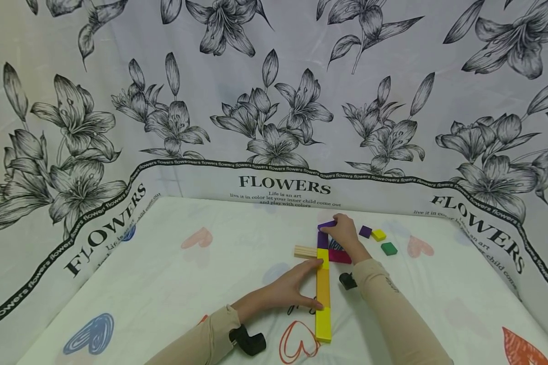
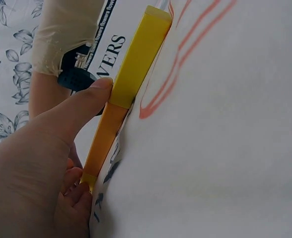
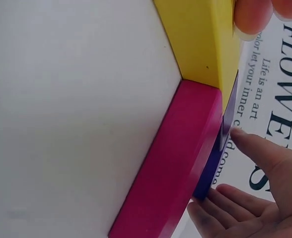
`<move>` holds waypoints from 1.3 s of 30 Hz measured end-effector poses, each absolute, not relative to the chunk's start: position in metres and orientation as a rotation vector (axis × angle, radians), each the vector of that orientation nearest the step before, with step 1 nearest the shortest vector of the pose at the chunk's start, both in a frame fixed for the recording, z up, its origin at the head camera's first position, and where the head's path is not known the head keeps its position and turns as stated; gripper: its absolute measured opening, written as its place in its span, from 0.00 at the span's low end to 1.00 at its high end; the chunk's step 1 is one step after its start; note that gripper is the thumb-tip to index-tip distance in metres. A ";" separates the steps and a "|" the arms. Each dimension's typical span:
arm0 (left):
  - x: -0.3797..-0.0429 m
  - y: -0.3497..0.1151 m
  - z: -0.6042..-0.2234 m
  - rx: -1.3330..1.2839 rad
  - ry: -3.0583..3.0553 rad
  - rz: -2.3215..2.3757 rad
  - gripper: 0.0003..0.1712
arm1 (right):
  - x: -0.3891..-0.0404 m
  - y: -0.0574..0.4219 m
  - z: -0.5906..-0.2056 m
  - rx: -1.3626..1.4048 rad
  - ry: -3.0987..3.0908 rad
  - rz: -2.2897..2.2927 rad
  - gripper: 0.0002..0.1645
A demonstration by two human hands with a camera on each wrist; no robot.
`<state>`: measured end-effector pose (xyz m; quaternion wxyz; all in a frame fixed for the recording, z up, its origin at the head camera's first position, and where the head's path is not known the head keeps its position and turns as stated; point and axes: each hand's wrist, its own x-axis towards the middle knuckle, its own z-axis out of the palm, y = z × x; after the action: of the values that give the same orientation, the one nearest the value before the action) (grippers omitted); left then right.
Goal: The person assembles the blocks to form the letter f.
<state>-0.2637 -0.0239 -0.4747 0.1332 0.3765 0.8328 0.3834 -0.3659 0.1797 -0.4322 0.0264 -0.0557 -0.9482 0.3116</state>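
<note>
A straight row of blocks runs away from me in the head view: a yellow block point(image 1: 323, 327), an orange block point(image 1: 323, 289), another yellow block point(image 1: 322, 257) and a purple block point(image 1: 322, 241). At the far end a second purple block point(image 1: 327, 224) lies crosswise, and my right hand point(image 1: 345, 234) pinches it between thumb and fingers. My left hand point(image 1: 285, 290) spreads along the row's left side, its thumb point(image 2: 102, 84) touching near the yellow-orange joint and its fingers beside the farther yellow block. A magenta block point(image 3: 171, 153) sticks out to the right, plain wood pieces point(image 1: 305, 251) to the left.
Right of the row lie a loose purple block point(image 1: 365, 231), a yellow one point(image 1: 379, 234) and a green one point(image 1: 389, 248). A white cloth with printed hearts point(image 1: 242, 238) covers the surface. Behind it hangs a flower-printed curtain point(image 1: 201, 182).
</note>
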 end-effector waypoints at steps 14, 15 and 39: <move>-0.265 -0.023 -0.475 1.087 2.429 1.096 0.57 | -0.368 0.179 -0.431 -0.231 -2.941 0.937 0.38; -0.265 -0.023 -0.475 1.088 2.430 1.094 0.57 | -0.368 0.180 -0.431 -0.236 -2.943 0.935 0.38; -0.264 -0.023 -0.474 1.106 2.434 1.095 0.57 | -0.361 0.191 -0.434 -0.137 -2.909 0.999 0.29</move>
<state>-0.2640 -0.0234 -0.4741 0.1260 0.3797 0.8358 0.3759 -0.3611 0.1911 -0.4337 0.0313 -0.0446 -0.9444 0.3244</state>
